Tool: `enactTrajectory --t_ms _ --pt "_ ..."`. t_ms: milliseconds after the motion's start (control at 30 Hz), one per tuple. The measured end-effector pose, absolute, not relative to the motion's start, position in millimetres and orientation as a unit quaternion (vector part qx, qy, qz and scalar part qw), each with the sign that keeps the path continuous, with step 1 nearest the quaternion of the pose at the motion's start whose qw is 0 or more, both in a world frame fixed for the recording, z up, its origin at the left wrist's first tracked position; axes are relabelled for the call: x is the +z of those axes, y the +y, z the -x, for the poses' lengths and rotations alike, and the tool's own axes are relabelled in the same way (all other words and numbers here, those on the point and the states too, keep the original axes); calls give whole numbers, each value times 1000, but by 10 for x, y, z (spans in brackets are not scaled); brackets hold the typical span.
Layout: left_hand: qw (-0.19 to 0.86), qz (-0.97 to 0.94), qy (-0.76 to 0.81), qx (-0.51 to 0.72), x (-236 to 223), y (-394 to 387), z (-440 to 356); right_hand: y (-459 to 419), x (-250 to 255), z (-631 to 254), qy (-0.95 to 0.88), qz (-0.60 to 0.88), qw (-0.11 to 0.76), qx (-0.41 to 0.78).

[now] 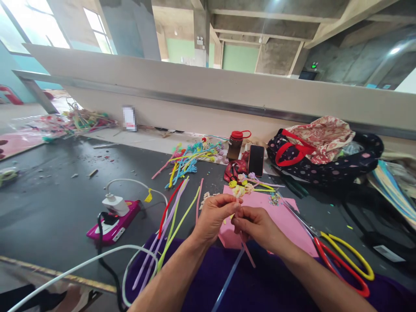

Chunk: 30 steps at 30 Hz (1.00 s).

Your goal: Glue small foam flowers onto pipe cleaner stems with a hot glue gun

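Note:
A small pale yellow pipe-cleaner flower (238,192) with a pink stem stands upright between my hands. My left hand (214,216) pinches it just under the bloom. Right beside, my right hand (256,223) is closed on the stem, whose lower end pokes out below. Both hands are over a pink sheet (282,216). Scissors (313,234) with one red and one yellow handle lie to the right, blades on the sheet. Loose pipe cleaners (175,216) in red, lilac, yellow-green and pink lie left of my left hand.
Finished stems in a colourful pile (195,154) lie farther back. Behind the sheet are a red-lidded bottle (234,147), a black phone (256,160) and a dotted fabric bag (321,167). A magenta power strip (125,221) with a white cable sits left. A board (201,82) borders the table's back.

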<state>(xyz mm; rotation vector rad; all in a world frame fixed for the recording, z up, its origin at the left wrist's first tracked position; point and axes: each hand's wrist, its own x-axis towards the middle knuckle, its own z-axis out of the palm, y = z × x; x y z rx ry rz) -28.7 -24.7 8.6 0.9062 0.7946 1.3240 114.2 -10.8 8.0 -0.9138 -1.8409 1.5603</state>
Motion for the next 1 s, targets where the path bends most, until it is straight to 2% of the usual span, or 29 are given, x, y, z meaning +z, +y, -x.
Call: enactTrajectory --t_ms 133,267,467,633,833,1000 --pt "615 -392 322 603 118 -246 310 -95 144 -1187 -739 339 276 513" --pt "563 -422 309 640 196 -295 364 -67 280 -1360 -771 375 327 397" --pt "411 -530 352 652 278 -366 382 -120 175 -1592 -723 417 342 431" --pt "342 -577 351 653 231 -318 360 -178 109 -1593 -706 420 367 435" --pt "230 -659 372 612 205 -291 347 -244 294 -1623 -705 386 457 381" --pt "170 -723 369 558 159 -285 283 -280 316 -1666 -747 338 494 291"
